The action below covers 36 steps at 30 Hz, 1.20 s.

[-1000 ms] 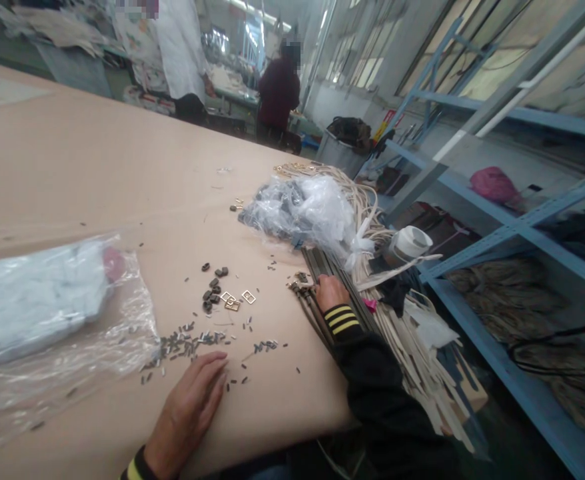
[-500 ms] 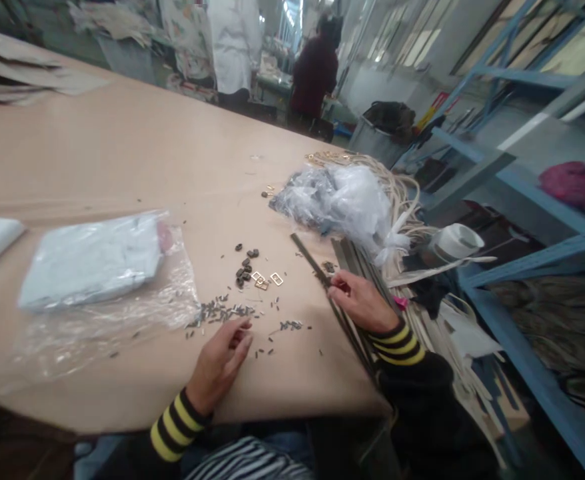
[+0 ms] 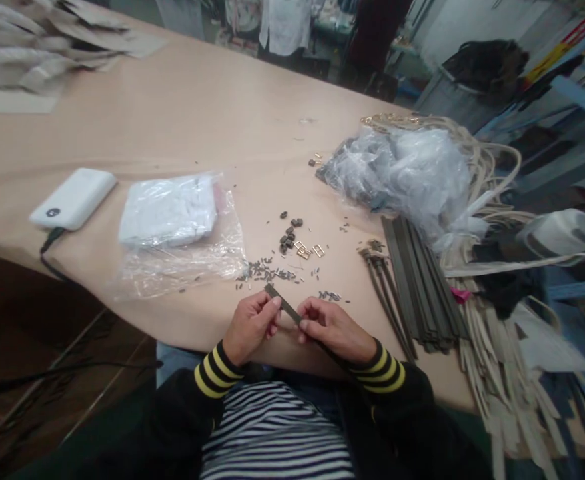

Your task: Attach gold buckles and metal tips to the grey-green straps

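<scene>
My left hand (image 3: 250, 325) and my right hand (image 3: 332, 326) both pinch a narrow dark grey strap (image 3: 283, 305) just above the near edge of the tan table (image 3: 182, 120). The strap's free end pokes up and left between my thumbs. Just beyond my hands lie several small dark metal pins (image 3: 267, 272), some dark buckle parts (image 3: 288, 236) and a few gold buckles (image 3: 308, 251). A stack of the same dark straps (image 3: 417, 280) lies to the right of my right hand.
A crumpled clear plastic bag (image 3: 402, 170) sits at the far right over cream straps (image 3: 487, 173). A flat plastic packet (image 3: 170, 213) and a white power bank (image 3: 73, 198) lie on the left. Paper pieces (image 3: 37, 47) are stacked far left. People stand at the back.
My right hand has drawn one dark strap off the stack toward me, and my left hand has lifted from the table to grip its end. The view tilted down.
</scene>
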Available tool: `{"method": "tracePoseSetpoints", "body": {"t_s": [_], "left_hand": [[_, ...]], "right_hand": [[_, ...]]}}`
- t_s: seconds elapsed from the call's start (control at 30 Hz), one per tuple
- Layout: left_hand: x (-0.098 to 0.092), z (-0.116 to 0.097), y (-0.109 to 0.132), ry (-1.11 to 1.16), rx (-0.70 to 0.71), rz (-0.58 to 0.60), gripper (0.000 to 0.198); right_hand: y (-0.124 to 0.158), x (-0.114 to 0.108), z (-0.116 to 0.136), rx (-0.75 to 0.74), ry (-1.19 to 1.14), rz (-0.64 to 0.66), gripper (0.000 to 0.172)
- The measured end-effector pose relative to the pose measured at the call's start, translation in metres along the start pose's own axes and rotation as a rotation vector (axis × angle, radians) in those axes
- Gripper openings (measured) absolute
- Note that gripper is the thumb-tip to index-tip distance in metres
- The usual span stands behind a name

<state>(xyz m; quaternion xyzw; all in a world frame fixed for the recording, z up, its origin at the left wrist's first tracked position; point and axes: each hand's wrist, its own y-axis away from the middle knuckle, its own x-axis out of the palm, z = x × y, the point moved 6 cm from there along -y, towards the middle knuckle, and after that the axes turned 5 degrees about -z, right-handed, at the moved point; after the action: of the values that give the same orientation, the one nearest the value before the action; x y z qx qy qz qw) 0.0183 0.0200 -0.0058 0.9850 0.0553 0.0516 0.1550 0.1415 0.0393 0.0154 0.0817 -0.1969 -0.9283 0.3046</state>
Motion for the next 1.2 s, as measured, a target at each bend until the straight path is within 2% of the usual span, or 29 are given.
{"method": "tracePoseSetpoints", "body": {"t_s": [0.1, 0.33, 0.4, 0.47, 0.53, 0.6, 0.67, 0.73, 0.93, 1.1, 1.2], "left_hand": [[0.007, -0.001, 0.005, -0.004, -0.020, 0.035, 0.031], [0.007, -0.001, 0.006, 0.187, -0.077, 0.002, 0.024], [0.005, -0.001, 0.004, 0.234, -0.054, -0.030, 0.019], [-0.001, -0.005, 0.002, 0.165, 0.053, -0.119, 0.022], [-0.009, -0.016, 0.003, -0.044, 0.256, -0.245, 0.023], [-0.009, -0.030, 0.010, -0.302, 0.484, -0.298, 0.013], [-0.002, -0.038, 0.016, -0.488, 0.634, -0.243, 0.008], [0.005, -0.040, 0.019, -0.566, 0.681, -0.160, 0.013], [0.008, -0.039, 0.021, -0.616, 0.660, -0.087, 0.015], [0.009, -0.044, 0.017, -0.625, 0.559, 0.082, 0.020], [0.010, -0.048, 0.017, -0.664, 0.567, 0.138, 0.021]], "right_hand": [[-0.006, 0.006, 0.005, -0.004, -0.094, -0.062, 0.012], [-0.006, 0.007, 0.001, -0.005, -0.102, -0.119, 0.010], [-0.006, 0.008, 0.001, -0.010, -0.117, -0.109, 0.010], [-0.006, 0.009, 0.001, -0.008, -0.129, -0.102, 0.011], [-0.006, 0.010, 0.001, -0.002, -0.142, -0.107, 0.011], [-0.007, 0.011, 0.001, -0.005, -0.159, -0.114, 0.011], [-0.008, 0.012, 0.002, -0.020, -0.179, -0.122, 0.011], [-0.008, 0.012, 0.002, -0.042, -0.190, -0.136, 0.011], [-0.009, 0.009, 0.002, -0.100, -0.157, -0.177, 0.013], [-0.007, 0.011, 0.000, -0.084, -0.133, -0.170, 0.011], [-0.007, 0.012, -0.001, -0.070, -0.129, -0.172, 0.010]]}}
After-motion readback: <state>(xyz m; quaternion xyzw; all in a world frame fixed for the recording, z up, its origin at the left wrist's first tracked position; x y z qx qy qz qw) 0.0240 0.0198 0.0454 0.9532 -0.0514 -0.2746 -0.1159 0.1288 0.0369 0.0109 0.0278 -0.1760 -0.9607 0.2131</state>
